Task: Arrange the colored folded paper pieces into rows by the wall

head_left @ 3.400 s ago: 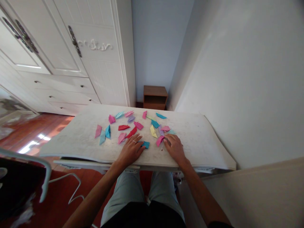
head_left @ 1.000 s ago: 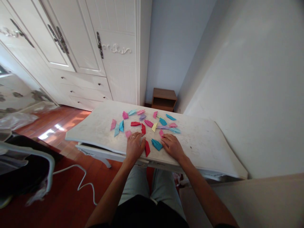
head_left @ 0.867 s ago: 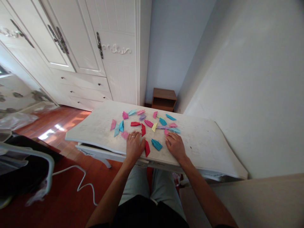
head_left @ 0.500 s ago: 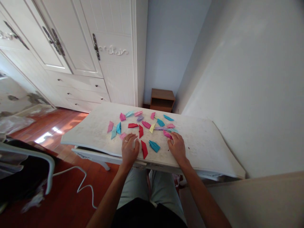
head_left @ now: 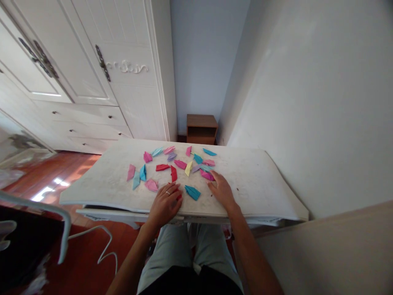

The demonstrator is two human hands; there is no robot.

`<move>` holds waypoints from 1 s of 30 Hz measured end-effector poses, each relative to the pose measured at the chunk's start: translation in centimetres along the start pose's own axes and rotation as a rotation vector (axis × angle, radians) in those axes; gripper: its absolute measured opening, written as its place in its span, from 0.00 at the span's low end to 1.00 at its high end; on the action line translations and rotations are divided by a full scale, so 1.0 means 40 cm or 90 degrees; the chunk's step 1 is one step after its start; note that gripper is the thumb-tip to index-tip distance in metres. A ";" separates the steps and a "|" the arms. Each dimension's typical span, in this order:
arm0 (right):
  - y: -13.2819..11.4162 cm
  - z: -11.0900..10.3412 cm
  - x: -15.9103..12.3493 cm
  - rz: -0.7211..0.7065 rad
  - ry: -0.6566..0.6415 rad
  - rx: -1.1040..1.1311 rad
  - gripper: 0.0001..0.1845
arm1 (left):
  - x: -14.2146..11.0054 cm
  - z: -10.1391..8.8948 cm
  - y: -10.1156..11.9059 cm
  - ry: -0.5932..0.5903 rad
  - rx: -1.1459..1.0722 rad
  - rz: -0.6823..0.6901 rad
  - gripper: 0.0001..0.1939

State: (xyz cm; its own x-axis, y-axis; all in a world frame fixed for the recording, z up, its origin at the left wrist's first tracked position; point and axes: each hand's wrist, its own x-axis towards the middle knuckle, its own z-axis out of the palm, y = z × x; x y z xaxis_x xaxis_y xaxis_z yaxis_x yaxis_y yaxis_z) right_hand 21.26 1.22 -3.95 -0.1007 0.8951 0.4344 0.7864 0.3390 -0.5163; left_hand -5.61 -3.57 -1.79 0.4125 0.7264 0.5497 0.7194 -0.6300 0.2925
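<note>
Small folded paper pieces in several colours lie spread over a white table [head_left: 245, 164]. My left hand [head_left: 165, 205], with a ring on one finger, is over a red folded paper piece [head_left: 179, 196] near the front edge. Its fingers and thumb close round the piece and hide most of it. To the right, my right hand [head_left: 223, 190] rests with thumb and fingers apart, fingertips at the end of a magenta folded paper piece [head_left: 206, 175]. Between the hands lies a teal folded paper piece [head_left: 192, 192]. A pink piece [head_left: 151, 185] sits left of my left hand.
Behind the table stand a white wardrobe [head_left: 129, 102] and a small brown cabinet [head_left: 202, 121]. A wall [head_left: 307, 102] runs along the right. A metal chair frame [head_left: 66, 229] and a white cable [head_left: 107, 241] are at lower left.
My left hand has moved from beside the pink piece onto the red one, uncovering the pink. The right hand stays by the magenta piece. The whole view has shifted slightly.
</note>
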 end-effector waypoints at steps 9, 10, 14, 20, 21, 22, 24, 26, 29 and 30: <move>-0.004 -0.024 -0.010 0.082 0.083 0.110 0.21 | 0.007 0.024 -0.002 0.159 0.000 -0.162 0.10; -0.006 -0.026 -0.012 0.083 0.079 0.107 0.21 | 0.007 0.021 0.000 0.178 -0.014 -0.160 0.10; -0.009 -0.028 -0.006 0.072 0.066 0.099 0.21 | 0.003 0.007 0.000 0.219 -0.073 -0.167 0.09; 0.005 -0.038 0.089 -0.027 -0.022 0.052 0.20 | 0.000 -0.009 -0.008 0.217 -0.137 -0.204 0.11; 0.010 -0.038 0.112 -0.056 -0.052 0.044 0.20 | 0.000 -0.010 -0.009 0.211 -0.140 -0.204 0.11; 0.015 -0.037 0.135 -0.081 -0.083 0.037 0.20 | 0.000 -0.010 -0.010 0.204 -0.141 -0.204 0.11; 0.027 -0.031 0.173 -0.113 -0.128 0.019 0.19 | -0.001 -0.009 -0.011 0.195 -0.140 -0.204 0.11; 0.041 -0.023 0.197 -0.109 -0.125 -0.010 0.19 | -0.002 -0.008 -0.011 0.190 -0.136 -0.200 0.11; 0.056 -0.012 0.207 -0.088 -0.064 -0.040 0.19 | -0.003 -0.006 -0.011 0.190 -0.130 -0.196 0.11; 0.057 -0.010 0.206 -0.091 -0.045 -0.041 0.20 | -0.004 -0.005 -0.010 0.192 -0.131 -0.195 0.11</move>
State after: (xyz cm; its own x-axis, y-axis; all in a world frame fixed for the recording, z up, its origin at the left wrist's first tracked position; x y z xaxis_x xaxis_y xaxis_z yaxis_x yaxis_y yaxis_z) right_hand 22.46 9.24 -1.25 -0.2557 0.8579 0.4457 0.7979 0.4476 -0.4037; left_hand -6.09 -3.47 -1.84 -0.0045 0.7942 0.6076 0.6439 -0.4626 0.6094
